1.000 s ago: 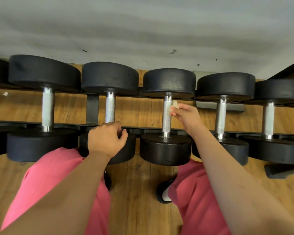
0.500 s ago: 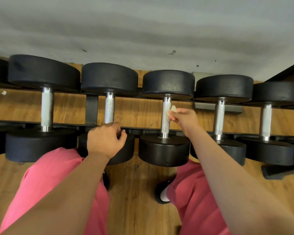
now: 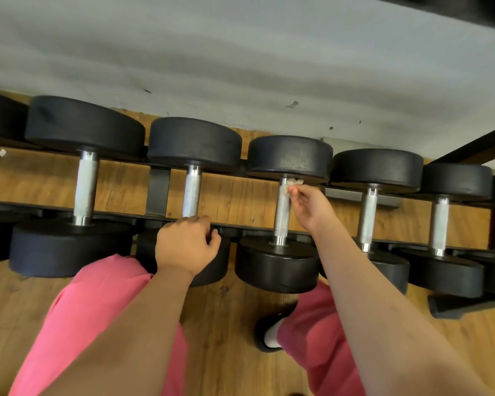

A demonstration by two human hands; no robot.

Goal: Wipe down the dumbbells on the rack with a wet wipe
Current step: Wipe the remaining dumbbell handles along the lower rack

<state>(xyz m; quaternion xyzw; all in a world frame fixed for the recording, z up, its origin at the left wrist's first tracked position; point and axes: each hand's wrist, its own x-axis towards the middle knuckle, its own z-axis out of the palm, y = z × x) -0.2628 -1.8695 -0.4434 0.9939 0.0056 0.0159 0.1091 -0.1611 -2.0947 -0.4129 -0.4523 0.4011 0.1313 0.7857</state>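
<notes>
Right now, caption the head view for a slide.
The right hand pinches a wipe against a handle; the left hand holds the next dumbbell.

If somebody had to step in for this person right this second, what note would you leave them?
Right hand pinches the wet wipe against the centre dumbbell's handle, just under its far head.
Left hand grips the near head of the neighbouring dumbbell on its left.
Done: cannot tell which dumbbells are wiped.
Left: finish this handle, then the rest on the rack.
</notes>
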